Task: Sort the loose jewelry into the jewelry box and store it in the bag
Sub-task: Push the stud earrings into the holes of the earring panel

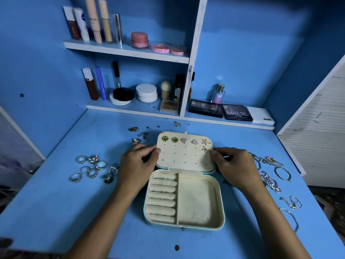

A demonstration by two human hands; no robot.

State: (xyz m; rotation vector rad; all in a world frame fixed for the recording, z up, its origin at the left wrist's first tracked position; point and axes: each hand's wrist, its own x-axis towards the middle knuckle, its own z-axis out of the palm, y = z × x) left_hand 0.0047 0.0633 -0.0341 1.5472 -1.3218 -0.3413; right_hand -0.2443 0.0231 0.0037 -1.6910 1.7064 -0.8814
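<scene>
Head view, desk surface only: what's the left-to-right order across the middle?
Cluster of rings → left hand on the lid's left edge → open jewelry box → right hand on the lid's right edge → pile of chains and bangles.

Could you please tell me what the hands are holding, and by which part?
Both hands, left and right, pinch the open cream jewelry box's earring-studded lid by its side edges.
</scene>
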